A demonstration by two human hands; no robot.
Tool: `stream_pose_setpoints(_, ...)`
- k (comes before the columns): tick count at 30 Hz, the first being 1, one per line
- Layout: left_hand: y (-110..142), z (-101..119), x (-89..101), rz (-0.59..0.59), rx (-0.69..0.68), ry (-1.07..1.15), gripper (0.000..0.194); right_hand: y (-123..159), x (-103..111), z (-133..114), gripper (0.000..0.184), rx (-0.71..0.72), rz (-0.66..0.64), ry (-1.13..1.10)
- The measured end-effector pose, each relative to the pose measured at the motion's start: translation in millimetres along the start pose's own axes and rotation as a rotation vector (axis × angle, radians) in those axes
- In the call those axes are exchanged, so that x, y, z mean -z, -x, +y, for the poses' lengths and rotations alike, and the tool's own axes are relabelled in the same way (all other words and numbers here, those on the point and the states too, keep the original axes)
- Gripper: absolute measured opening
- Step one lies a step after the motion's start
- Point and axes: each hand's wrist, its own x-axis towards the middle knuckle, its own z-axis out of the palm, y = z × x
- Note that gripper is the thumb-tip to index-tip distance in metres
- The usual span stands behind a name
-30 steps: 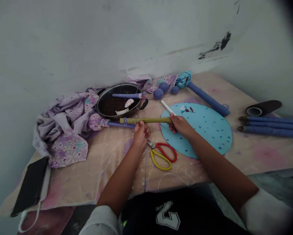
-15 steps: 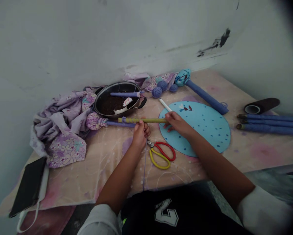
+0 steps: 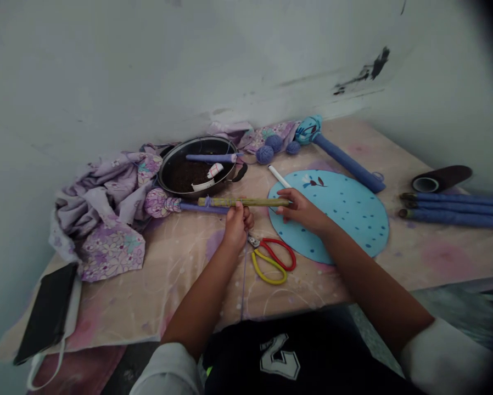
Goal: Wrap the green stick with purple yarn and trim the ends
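Note:
My left hand (image 3: 237, 222) is closed around a greenish-yellow stick (image 3: 258, 202), held level above the table, with blue yarn wound near its left end. My right hand (image 3: 302, 211) is at the stick's right end, its fingers apart around the tip; whether they touch it I cannot tell. Just behind and below the stick lies a blue-wrapped rod (image 3: 201, 208) with a flowered cloth ball (image 3: 158, 203) on its end. A strand of blue yarn (image 3: 243, 280) hangs from my left hand to the table's front edge. Scissors (image 3: 273, 260) with one red and one yellow handle lie below my hands.
A dark pan (image 3: 163, 184) with brown contents stands behind; crumpled flowered cloth (image 3: 112, 236) lies left. Yarn balls (image 3: 265, 154), a blue-headed stick (image 3: 349, 162), a blue oval mat (image 3: 353, 219), a white marker (image 3: 278, 175), blue-wrapped sticks (image 3: 456, 208) and a black phone-like device (image 3: 49, 310) surround them.
My right hand has loosened its fingers and shifted slightly right, so the stick's right end now shows. The stick appears rolled a little; my left hand keeps its place.

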Motion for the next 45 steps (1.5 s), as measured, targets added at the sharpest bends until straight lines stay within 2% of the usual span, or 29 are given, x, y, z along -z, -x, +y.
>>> stream_pose_setpoints(1,0,0,0.1,-0.004,-0.001,0.002,0.038,0,1,1,0.047,0.015,-0.009,0.005)
stream_pose_setpoints(3,0,0,0.2,-0.027,0.004,-0.003,0.037,1,2,3,0.035,-0.049,0.021,0.020)
stream_pose_setpoints(7,-1,0,0.2,-0.049,0.019,-0.012,0.036,3,1,4,0.054,-0.286,0.067,0.013)
stream_pose_setpoints(9,-1,0,0.5,-0.029,0.015,-0.005,0.037,3,2,4,0.047,-0.250,0.045,-0.034)
stream_pose_setpoints(11,-1,0,0.6,-0.006,0.006,0.003,0.035,3,4,5,0.038,-0.122,0.017,-0.084)
stream_pose_setpoints(13,-1,1,0.1,-0.005,0.005,0.004,0.035,3,5,6,0.044,-0.026,0.000,-0.091)
stream_pose_setpoints(16,2,3,-1.5,-0.048,0.019,-0.007,0.035,3,3,7,0.036,-0.104,0.067,-0.041)
stream_pose_setpoints(19,3,3,-2.3,-0.066,0.030,-0.024,0.034,4,0,6,0.048,-0.233,0.100,0.001)
stream_pose_setpoints(22,2,2,-1.2,-0.050,0.020,-0.028,0.034,5,-1,3,0.038,-0.114,0.076,-0.056)
stream_pose_setpoints(25,1,3,0.0,-0.059,0.015,-0.011,0.034,4,-1,1,0.050,0.017,0.002,-0.083)
stream_pose_setpoints(28,4,5,-0.9,-0.138,0.060,0.010,0.031,3,-3,0,0.037,-0.065,0.005,-0.036)
stream_pose_setpoints(32,8,3,-4.1,-0.192,0.108,0.028,0.030,3,-7,1,0.054,-0.193,0.101,-0.009)
stream_pose_setpoints(35,8,1,-5.1,-0.165,0.114,0.040,0.029,4,-5,1,0.043,-0.111,0.099,-0.069)
stream_pose_setpoints(38,7,0,-5.3,-0.138,0.120,0.060,0.029,5,-4,-1,0.052,0.017,0.039,-0.079)
stream_pose_setpoints(39,7,0,-5.5,-0.128,0.122,0.070,0.032,5,-4,-2,0.048,0.024,0.022,-0.060)
stream_pose_setpoints(41,7,2,-6.3,-0.109,0.131,0.092,0.040,6,-9,-4,0.040,-0.025,0.020,-0.011)
stream_pose_setpoints(45,7,4,-8.4,-0.089,0.149,0.121,0.043,7,-19,-5,0.043,-0.128,0.062,0.050)
